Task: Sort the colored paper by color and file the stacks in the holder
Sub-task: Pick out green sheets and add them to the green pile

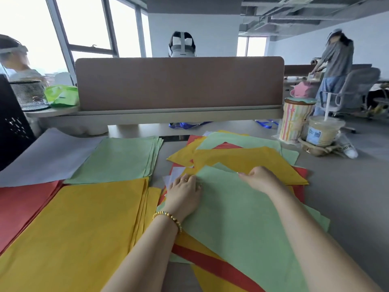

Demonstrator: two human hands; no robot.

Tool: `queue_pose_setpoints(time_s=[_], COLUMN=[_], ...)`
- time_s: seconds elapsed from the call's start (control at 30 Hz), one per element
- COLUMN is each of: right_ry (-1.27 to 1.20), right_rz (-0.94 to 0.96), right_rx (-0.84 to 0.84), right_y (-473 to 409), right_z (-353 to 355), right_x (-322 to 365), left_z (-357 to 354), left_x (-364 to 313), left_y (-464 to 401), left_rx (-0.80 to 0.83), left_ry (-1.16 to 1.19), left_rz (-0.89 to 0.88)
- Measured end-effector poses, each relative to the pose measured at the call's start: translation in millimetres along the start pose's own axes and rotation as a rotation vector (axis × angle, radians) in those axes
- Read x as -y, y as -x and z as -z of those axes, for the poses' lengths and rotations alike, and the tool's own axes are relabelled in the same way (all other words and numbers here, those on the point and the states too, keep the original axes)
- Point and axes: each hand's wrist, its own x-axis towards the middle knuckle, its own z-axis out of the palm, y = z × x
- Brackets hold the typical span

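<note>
Left hand, gold bead bracelet at wrist: fingers curled loosely, resting on far left corner of large pale green paper sheet; pinching or only pressing, cannot tell. Right hand: fingers curled onto far edge of same sheet, thumb hidden, grip unclear.

Green sheet on top of unsorted mixed heap of yellow, red, green and white sheets, right half of table, askew and overlapping.

Sorted stacks, left half of table:
- yellow stack, near edge, just left of left hand
- red stack, near left edge, touching yellow stack
- green stack, behind yellow stack
- pale lavender-grey sheets, far left corner

Brown fabric divider panel along far edge. Striped lidded cup and clear plastic drink cup with straw at far right corner. Black slotted holder at left edge, partly out of view.
</note>
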Motion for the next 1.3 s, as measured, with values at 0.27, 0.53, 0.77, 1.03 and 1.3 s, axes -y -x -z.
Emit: queue_pose_setpoints(time_s=[0.27,0.53,0.77,1.03,1.3], right_ry=[-0.202,-0.817,-1.209,-1.106,-0.887], right_rz=[0.075,0.145,0.038,-0.040,0.027], right_rx=[0.247,-0.019,0.138,0.091,0.252], right_y=[1,-6,2,-3,-1], right_z=[25,16,3,1,6], right_x=[-20,-24,-14,-20,-31], left_z=[7,20,24,26,36], left_x=[3,9,19,20,24], left_y=[0,-6,-10,-3,2], left_rx=[-0.037,-0.345,-0.054,-0.003,0.037], left_ry=[0.080,0.566,1.383,1.281,1.369], left_rz=[-0.014,0.267,0.422,0.397,0.461])
